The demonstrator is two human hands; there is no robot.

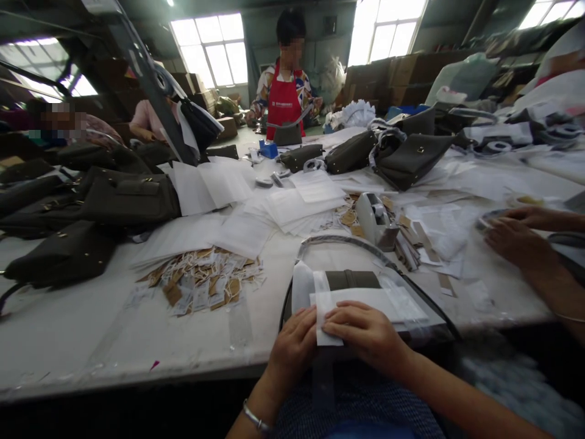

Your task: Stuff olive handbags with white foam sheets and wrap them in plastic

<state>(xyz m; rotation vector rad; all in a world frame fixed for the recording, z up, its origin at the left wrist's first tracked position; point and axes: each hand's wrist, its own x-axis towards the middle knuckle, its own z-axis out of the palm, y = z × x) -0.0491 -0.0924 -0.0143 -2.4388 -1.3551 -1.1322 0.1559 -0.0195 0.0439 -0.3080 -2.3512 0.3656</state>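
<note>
The handbag (351, 279) lies at the near edge of the table (137, 360), right in front of the person, its wrapped handle (343, 241) arching away toward the far side. A white sheet (388, 303) covers much of its dark front, and a white strip (329, 339) runs down across it and past the sheet's lower edge.

The left hand (295, 338) has its fingers close together and slightly bent, the tips at the strip's left edge. The right hand (368, 334) lies palm down, fingers loosely curved and a little apart, the tips resting on the strip and the lower part of the sheet. The two hands are near each other, with the strip between them. Both thumbs are largely hidden, so I cannot tell whether either hand pinches the paper.

Beyond the bag stands a tape dispenser (375, 222); a heap of tags (201, 283) lies to the left. At the right, a co-worker's hand (509, 241) reaches over the table, well apart from the person's own.
</note>
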